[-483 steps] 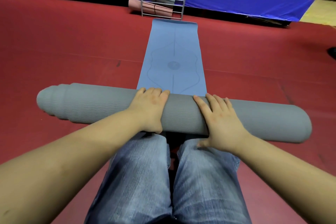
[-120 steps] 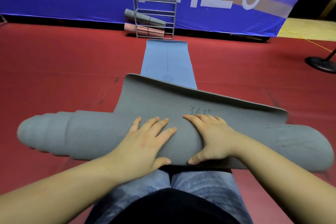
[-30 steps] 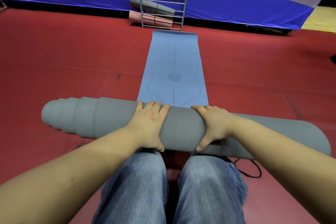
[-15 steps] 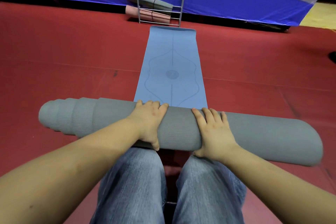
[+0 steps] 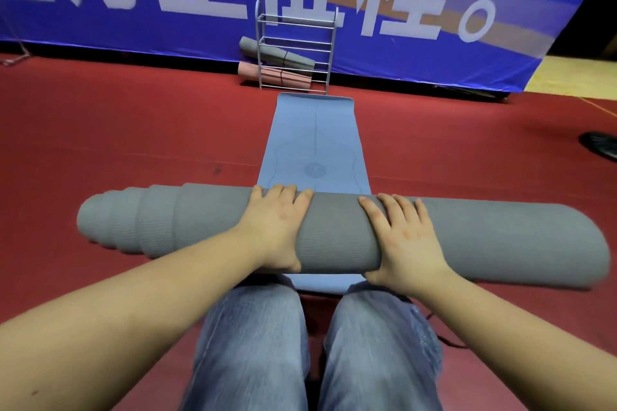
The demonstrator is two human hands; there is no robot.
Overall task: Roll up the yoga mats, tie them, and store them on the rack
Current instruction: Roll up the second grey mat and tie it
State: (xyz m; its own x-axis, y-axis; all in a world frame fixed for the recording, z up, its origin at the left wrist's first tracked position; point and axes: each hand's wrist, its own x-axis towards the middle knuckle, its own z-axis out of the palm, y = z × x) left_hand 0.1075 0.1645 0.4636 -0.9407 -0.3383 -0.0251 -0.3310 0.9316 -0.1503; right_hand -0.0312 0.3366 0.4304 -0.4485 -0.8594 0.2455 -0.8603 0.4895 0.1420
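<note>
Both hands lie on the grey roll (image 5: 334, 233), fingers draped over its top and thumbs tucked under the near side. The left hand (image 5: 272, 227) and right hand (image 5: 405, 240) sit close together at the middle, and that's the risk. The roll rests crosswise on the flat blue mat (image 5: 315, 150), just ahead of the knees, and its left end is already telescoped into steps. With nothing holding the far ends, it could spring loose or cone further before it's tied. Both forearms reach straight forward, wrists low. The rack (image 5: 295, 53) waits well beyond, two rolls stored.
</note>
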